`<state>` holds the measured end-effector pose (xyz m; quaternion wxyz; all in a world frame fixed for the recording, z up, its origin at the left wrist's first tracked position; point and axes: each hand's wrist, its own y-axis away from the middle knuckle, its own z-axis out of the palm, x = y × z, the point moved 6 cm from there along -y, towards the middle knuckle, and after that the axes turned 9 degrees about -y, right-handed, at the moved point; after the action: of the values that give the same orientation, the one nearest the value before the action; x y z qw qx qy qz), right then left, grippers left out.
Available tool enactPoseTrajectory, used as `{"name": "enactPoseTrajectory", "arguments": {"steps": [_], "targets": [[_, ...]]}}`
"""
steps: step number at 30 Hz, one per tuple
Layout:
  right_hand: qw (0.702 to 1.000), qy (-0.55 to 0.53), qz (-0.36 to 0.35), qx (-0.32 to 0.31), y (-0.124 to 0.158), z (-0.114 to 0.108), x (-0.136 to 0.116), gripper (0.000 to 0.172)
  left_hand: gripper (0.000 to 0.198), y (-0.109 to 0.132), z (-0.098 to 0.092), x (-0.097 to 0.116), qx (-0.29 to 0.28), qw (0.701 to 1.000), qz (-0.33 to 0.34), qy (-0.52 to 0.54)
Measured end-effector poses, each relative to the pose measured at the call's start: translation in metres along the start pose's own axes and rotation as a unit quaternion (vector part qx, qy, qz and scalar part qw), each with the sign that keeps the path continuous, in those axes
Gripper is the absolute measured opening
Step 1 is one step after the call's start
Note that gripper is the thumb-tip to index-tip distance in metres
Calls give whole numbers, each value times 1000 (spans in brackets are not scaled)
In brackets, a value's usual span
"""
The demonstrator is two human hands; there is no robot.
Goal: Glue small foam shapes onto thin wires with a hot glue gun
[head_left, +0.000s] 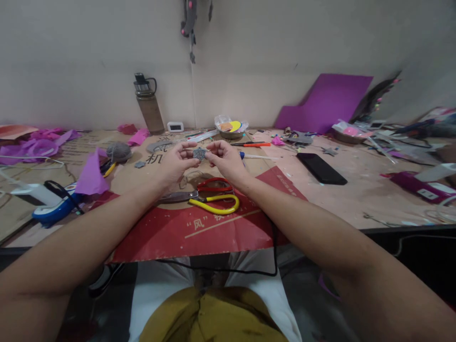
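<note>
A small grey star (200,153) with a rough-looking surface is held up between both hands, above the cardboard on the table. My left hand (177,164) pinches its left side between thumb and fingers. From the other side, the thumb and fingers of my right hand (225,159) grip its right edge. Just below the hands lie large scissors (213,195) with one red and one yellow handle, blades toward the left. Another small grey star (140,164) rests on the cardboard to the left, close to a ball of grey yarn (118,152).
A red printed sheet (199,240) covers the table's front edge. At the back stands a water bottle (149,107). A black phone (321,168) lies to the right, and a blue-and-white tool (57,206) to the left. Purple sheets (331,102) lean on the wall.
</note>
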<state>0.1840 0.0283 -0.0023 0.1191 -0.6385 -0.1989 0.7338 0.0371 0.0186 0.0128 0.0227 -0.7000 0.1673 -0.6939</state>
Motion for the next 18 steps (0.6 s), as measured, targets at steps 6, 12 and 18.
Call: {"name": "enactPoseTrajectory", "arguments": {"steps": [6,12,18], "targets": [[1000,-7,5,23,1,-2,-4,24,33,2,4,-2,-16,998,-58,14],[999,11,18,25,3,-2,-3,23,22,2,5,-14,-41,997,-68,-2],[971,191,-139,21,14,4,-32,17,20,4,-1,-7,11,996,-43,-82]]}}
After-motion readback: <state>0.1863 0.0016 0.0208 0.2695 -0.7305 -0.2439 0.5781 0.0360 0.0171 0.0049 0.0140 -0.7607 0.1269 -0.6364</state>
